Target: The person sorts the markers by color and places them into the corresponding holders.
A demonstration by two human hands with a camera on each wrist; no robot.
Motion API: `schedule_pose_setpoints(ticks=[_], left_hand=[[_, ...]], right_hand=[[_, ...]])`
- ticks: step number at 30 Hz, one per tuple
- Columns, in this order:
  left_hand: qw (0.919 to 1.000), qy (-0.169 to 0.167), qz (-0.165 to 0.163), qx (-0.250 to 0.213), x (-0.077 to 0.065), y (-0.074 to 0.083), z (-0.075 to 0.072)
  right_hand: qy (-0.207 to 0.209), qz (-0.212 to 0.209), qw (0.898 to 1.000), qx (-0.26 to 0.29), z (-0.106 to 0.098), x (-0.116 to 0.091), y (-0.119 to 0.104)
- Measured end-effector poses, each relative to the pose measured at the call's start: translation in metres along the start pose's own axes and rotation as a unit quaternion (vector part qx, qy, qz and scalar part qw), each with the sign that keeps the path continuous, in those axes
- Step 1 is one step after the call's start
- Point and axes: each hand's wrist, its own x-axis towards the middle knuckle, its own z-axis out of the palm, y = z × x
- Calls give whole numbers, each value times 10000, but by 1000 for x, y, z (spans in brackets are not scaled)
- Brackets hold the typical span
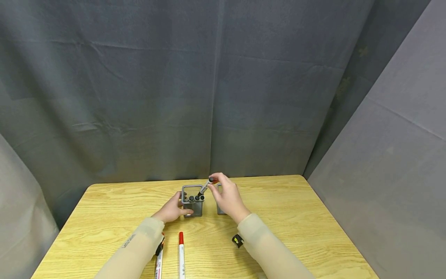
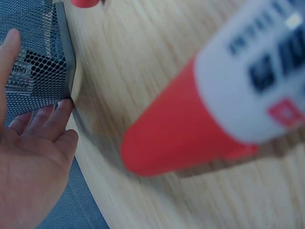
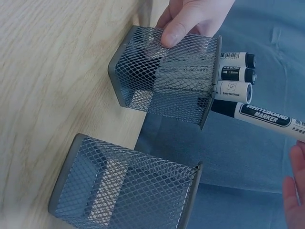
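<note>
The whiteboard marker (image 1: pixel 205 188) slants at the rim of the mesh cup (image 1: pixel 197 209), lower centre of frame; fingers of the right hand (image 1: pixel 229 197) pinch its upper end, those of the left hand (image 1: pixel 171 209) grip the cup, seemingly to steady it.

We angle left forearm (image 1: pixel 130 248) and right forearm (image 1: pixel 275 248) inward, our hands near each other. Left hand (image 1: pixel 172 208) lower, gripping, thumb (image 3: pixel 174 36) spread well away from fingers (image 2: pixel 56 121). Right hand (image 1: pixel 228 197) higher, thumb and fingers in tight pinch, palm turned toward left.
</note>
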Motion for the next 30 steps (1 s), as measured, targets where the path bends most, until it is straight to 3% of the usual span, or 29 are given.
schedule_pose_setpoints(ticks=[8,18,30], left_hand=[[10000,3,47,-2,-3,4,-2],[10000,13,-29,-9,-3,5,-1],[10000,4,-17,-58,-3,4,1]], right_hand=[[-522,231,9970,-519,4,6,-3],[-874,154,9943,-584,11,12,-1],[-837,-70,9923,-907,16,10,6]])
